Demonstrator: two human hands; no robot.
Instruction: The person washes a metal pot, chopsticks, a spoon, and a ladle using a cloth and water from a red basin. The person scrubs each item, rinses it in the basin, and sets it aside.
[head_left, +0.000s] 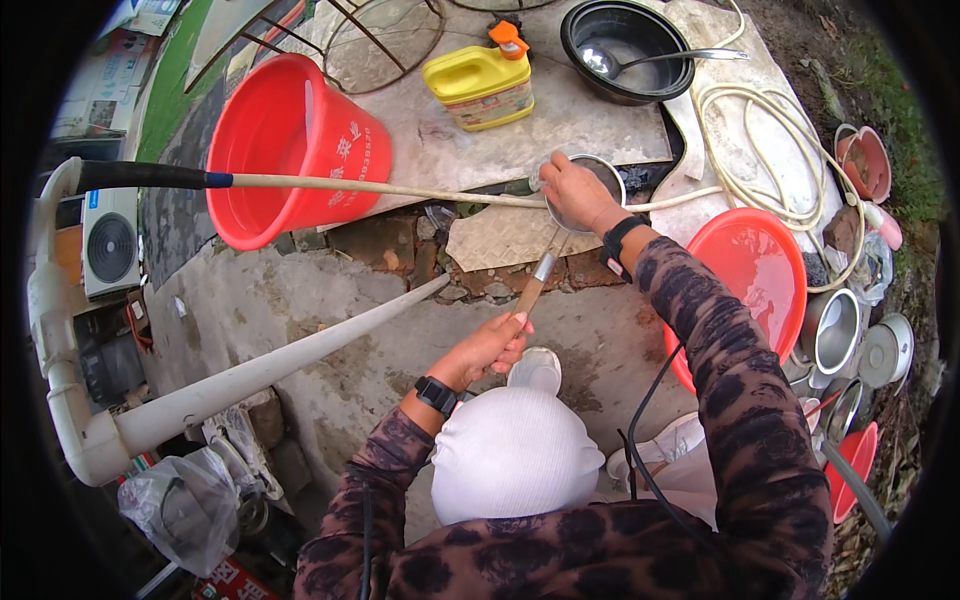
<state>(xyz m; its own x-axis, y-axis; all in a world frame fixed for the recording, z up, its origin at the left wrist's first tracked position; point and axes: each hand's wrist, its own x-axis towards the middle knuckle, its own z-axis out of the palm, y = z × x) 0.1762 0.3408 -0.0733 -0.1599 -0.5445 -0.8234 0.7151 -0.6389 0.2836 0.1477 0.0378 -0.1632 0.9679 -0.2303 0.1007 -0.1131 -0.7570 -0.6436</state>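
My left hand (484, 349) is closed around the wooden handle of a metal strainer or skimmer (611, 174), whose round head points away from me. My right hand (576, 191) reaches over that round head, fingers bent at its left rim, with something pale and partly hidden under the fingertips. Whether it is a scrubber cannot be told. A pale hose (375, 186) runs behind the round head. Close to my right forearm stands a red basin (746, 262) with water in it. Beyond my hands are a yellow jug (480, 86) with an orange cap and a black bowl (637, 82) holding a metal ladle (611, 64).
A large red bucket (300, 150) leans at the left. A white pipe (285, 360) crosses the concrete at lower left. Hose coils (750, 142) lie on the slab at right, near steel pots (832, 330). A metal ring frame (386, 45) stands at the back.
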